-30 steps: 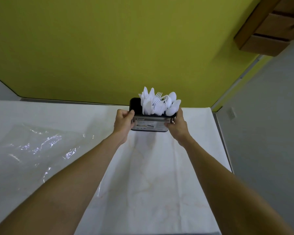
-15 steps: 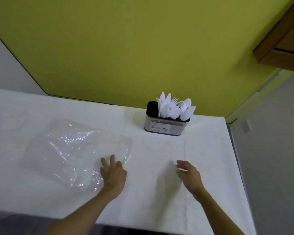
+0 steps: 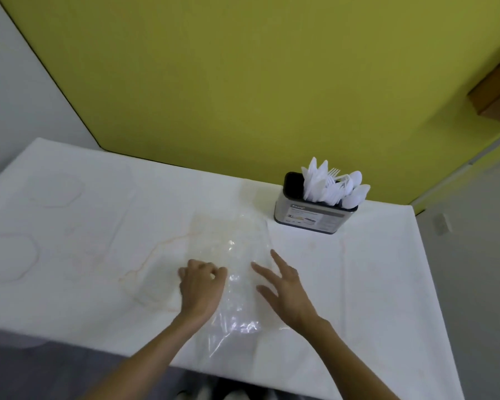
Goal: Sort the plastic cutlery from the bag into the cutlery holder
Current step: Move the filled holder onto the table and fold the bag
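Observation:
A clear plastic bag point(image 3: 231, 255) lies flat on the white table, between my two hands. My left hand point(image 3: 201, 287) rests on the bag's left edge with its fingers curled in, pinching the plastic. My right hand point(image 3: 283, 290) hovers over the bag's right side, palm down, fingers spread, holding nothing. The metal cutlery holder point(image 3: 312, 216) stands upright at the back right of the table, apart from both hands. White plastic cutlery point(image 3: 334, 186), spoons, forks and knives, sticks up out of its right part. Its left compartment looks dark.
The table point(image 3: 98, 226) carries a white cloth with faint orange stains. A yellow-green wall runs behind it. The table's right edge drops to a grey floor. A wooden shelf point(image 3: 494, 93) hangs at the upper right.
Both hands let go of the holder and drew back to the near table. The bag has slid right from the left side and now lies between my hands.

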The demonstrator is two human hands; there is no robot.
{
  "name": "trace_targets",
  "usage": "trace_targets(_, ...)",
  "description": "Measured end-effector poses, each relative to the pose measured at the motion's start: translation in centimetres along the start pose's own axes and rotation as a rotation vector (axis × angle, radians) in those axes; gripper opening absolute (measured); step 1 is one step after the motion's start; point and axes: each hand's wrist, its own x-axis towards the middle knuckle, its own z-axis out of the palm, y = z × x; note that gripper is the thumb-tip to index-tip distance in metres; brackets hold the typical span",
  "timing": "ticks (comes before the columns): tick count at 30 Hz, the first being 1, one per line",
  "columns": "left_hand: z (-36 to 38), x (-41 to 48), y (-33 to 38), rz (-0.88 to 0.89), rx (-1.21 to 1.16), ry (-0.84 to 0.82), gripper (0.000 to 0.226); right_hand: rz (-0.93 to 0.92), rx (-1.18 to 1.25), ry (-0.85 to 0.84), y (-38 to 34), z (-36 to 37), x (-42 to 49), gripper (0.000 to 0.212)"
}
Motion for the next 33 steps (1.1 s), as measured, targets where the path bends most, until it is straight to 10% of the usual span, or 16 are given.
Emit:
trace_targets(3, 0.3, 0.4, -3.0, -0.229, 0.034, 0.071, 0.047, 0.006, -0.061, -0.076, -0.7, 1.5, 1.5, 0.046)
trace_targets(7, 0.2, 0.7, -3.4, -0.391, -0.349, -0.187, 0.077, 0.429, 0.437, 0.15, -1.6, 0.8, 2.9, 0.061)
trace_targets(11, 1.1, -0.2, -1.7, -0.061, -0.114, -0.273, 0.046, 0.762, 0.618, 0.108, -0.5, -1.2, 2.8, 0.069)
trace_targets(16, 4.8, -2.3, 4.3, 0.258, 0.13, -0.309, 0.042, 0.654, 0.346, 0.181, 1.4, -4.4, -0.2, 0.036)
trace_targets(26, 16.4, -10.4, 23.7, 0.672, -0.291, -0.552, 0.049, 0.457, 0.297, 1.031, 12.2, -17.3, -12.9, 0.007)
trace_targets(33, 31.0, -16.9, 33.7, 0.859, -0.239, -0.736, 0.042, 0.71, 0.359, 1.371, 24.4, -20.5, -20.7, 0.004)
